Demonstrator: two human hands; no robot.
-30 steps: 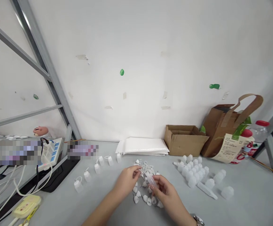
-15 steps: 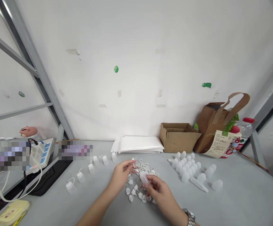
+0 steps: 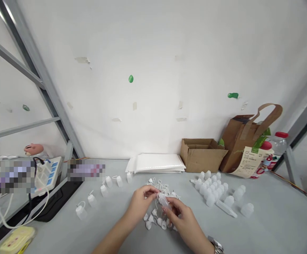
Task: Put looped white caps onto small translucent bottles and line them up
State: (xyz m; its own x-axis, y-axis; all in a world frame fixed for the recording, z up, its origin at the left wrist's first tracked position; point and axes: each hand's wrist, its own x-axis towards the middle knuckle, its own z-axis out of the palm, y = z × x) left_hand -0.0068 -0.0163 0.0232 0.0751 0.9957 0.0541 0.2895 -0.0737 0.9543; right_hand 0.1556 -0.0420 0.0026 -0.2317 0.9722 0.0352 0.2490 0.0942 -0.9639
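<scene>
Grey tabletop (image 3: 111,229) beneath. Small translucent bottle (image 3: 164,201), tilted, grasped in right hand (image 3: 183,217); left fingers (image 3: 154,193) pinch at its neck.

Box (image 3: 204,160): stood open by the wall (image 3: 153,88).
Right hand (image 3: 183,218): held a bottle (image 3: 164,201), front-left of the box.
Left hand (image 3: 140,204): had its fingertips at the bottle's neck.
Caps (image 3: 164,224): lay heaped beneath both hands.
Loose bottles (image 3: 210,199): stood in front of the box.
Capped bottles (image 3: 104,191): stood well left of it.
Mailers (image 3: 158,163): lay just left.
Bag (image 3: 234,144): stood just right.
</scene>
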